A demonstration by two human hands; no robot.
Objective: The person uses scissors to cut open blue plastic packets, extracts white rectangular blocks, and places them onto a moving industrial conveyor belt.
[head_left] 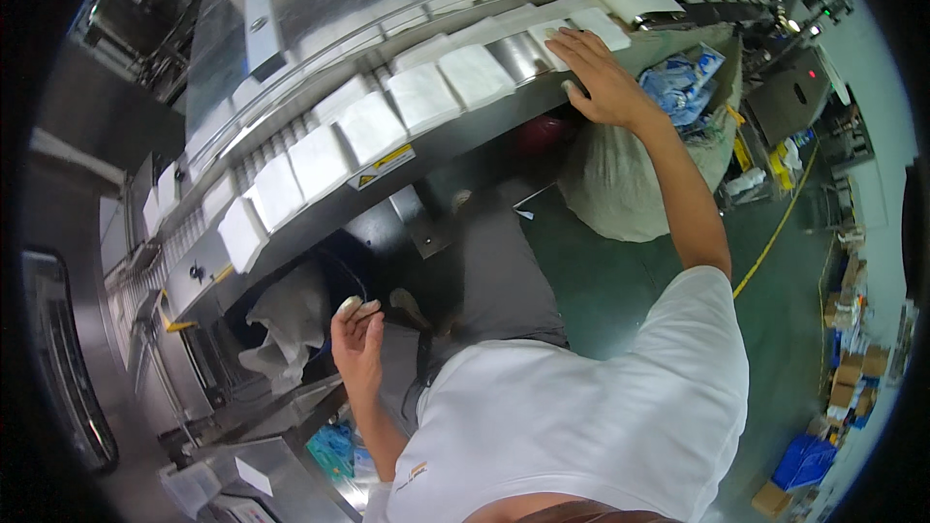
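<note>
Resting the right hand (603, 77) on a white folded pad (542, 30) by the conveyor's (520, 58) near edge, toward its right end — looking flat, soft and square-cornered, like the row of pads (475, 76) leftward. Holding that grip half-spread, not making out whether pinching. Holding the left hand (358, 351) below that edge — grip half-curled around nothing visible.

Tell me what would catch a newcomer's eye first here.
First, the curving row of white folded pads along the metal conveyor across the upper middle, with the right hand reaching over the pads near its right end. Next, the bulky pale sack just below that end, blue plastic heaped in its mouth. The left hand hangs apart from the pads, lower left of centre.
</note>
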